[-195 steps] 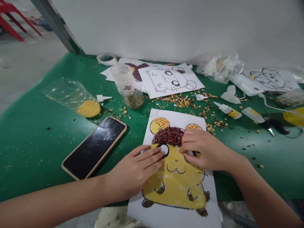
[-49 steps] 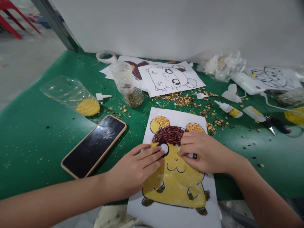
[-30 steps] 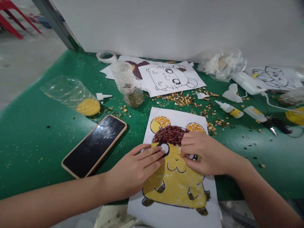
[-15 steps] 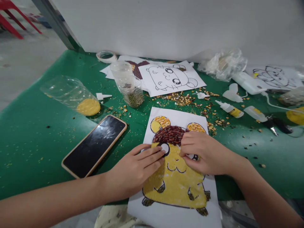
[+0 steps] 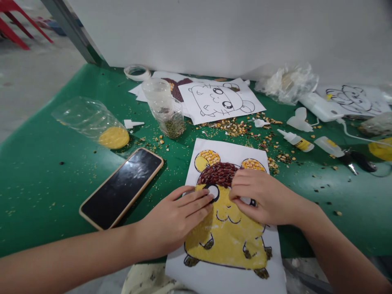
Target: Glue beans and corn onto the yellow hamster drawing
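A hamster picture (image 5: 228, 232) on white paper lies at the table's near edge, its body covered in yellow grain, its head in dark red beans, its ears in corn. My left hand (image 5: 174, 222) rests flat on the paper's left side, fingers stretched out toward the white left eye. My right hand (image 5: 263, 196) sits on the hamster's face by the right eye, fingers curled and pinched together on the surface; what they hold, if anything, is hidden.
A dark phone (image 5: 121, 190) lies left of the paper. Behind are a tipped plastic bottle with yellow grain (image 5: 92, 122), stacked cups with green beans (image 5: 167, 110), an uncoloured hamster sheet (image 5: 219, 100), scattered grains (image 5: 241, 130), glue bottles (image 5: 295, 141), a plastic bag (image 5: 286, 83).
Almost nothing differs. My right hand's fingertips have shifted slightly on the hamster's face near the right eye; my left hand has stayed flat on the paper.
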Demonstrator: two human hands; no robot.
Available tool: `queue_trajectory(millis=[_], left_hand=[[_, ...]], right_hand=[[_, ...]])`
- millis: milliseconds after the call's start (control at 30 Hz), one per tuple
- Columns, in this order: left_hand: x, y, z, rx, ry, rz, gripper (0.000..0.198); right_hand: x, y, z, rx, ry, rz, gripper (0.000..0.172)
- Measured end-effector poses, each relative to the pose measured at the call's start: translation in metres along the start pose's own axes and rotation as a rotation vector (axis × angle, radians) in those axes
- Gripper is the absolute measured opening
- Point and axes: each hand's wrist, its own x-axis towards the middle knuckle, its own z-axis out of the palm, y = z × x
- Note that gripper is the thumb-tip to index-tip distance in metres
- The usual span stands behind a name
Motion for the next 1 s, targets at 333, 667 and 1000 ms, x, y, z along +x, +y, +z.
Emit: queue_trajectory(millis=[333,667,1000], left_hand=[[-0.0021,-0.0003,0.0033,-0.002,0.009,-0.006,0.034],[-0.0007,0.0001,0.0009,0.018,-0.001,-0.002,0.034],[0.0004,0.0001,0.0019,0.004,0.033,-0.009,0.034]], right_hand=[[0.0017,0.0017,0.0017,-0.007,-0.007,0.017,0.017],[0.0017,0.0009,0.004,-0.08,0.017,0.012,0.015],[0.0011,-0.0018,0.004,-0.178,-0.014,-0.054,0.02]])
